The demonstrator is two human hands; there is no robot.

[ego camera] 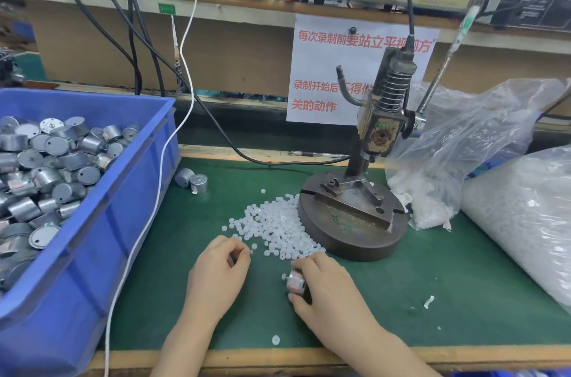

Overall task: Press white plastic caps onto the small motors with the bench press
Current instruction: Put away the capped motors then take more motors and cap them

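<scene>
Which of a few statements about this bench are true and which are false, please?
1. The right hand grips a small motor. True.
2. The bin holds plastic caps. False: the blue bin holds motors.
3. A motor sits in the press. False: the bench press has no motor on its fixture.
4. Loose white caps lie piled on the green mat against the press base. True.

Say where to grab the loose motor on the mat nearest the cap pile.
Take the motor by its round side wall, from above: it seems to stand on end, flat face up. Pinch front to back, since the second motor sits close beside it, toward the blue bin.
</scene>
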